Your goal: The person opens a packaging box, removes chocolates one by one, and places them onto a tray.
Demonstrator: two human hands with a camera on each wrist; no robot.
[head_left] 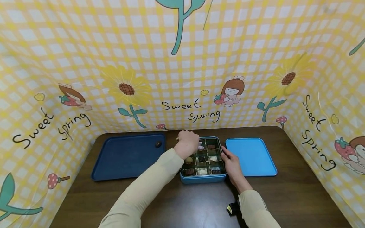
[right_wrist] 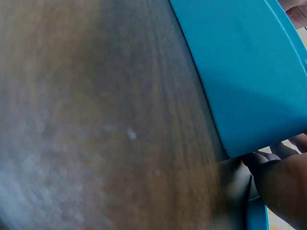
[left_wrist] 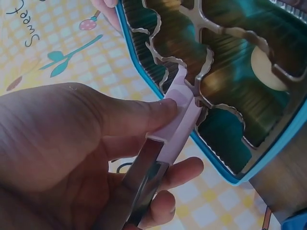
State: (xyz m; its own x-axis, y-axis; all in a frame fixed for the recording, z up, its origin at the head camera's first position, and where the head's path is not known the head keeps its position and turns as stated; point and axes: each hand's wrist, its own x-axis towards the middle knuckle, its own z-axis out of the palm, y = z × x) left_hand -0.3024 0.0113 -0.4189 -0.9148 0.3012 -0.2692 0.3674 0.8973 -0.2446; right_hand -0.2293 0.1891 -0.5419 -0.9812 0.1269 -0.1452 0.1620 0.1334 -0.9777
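Observation:
My left hand [head_left: 186, 144] reaches over the left side of a blue box [head_left: 203, 179] and grips a pair of tongs [left_wrist: 152, 165] with metal arms and pink tips. The thumb presses on one pink tip [left_wrist: 175, 112], and the tip ends overlap the clear divided insert in the box. Brown and pale chocolates sit in several of its compartments, among them a pale round one [left_wrist: 268, 69]. My right hand [head_left: 232, 164] rests along the box's right wall, its fingers [right_wrist: 261, 163] against the outside near a corner; part of it is cut off in the right wrist view.
Left of the box lies a navy tray [head_left: 128, 158] with one dark chocolate [head_left: 158, 144] near its right edge. A light blue tray [head_left: 251, 156] lies to the right. A black strap [head_left: 232, 209] hangs by the right sleeve. Checked yellow cloth [head_left: 182, 72] surrounds the brown table [head_left: 182, 205].

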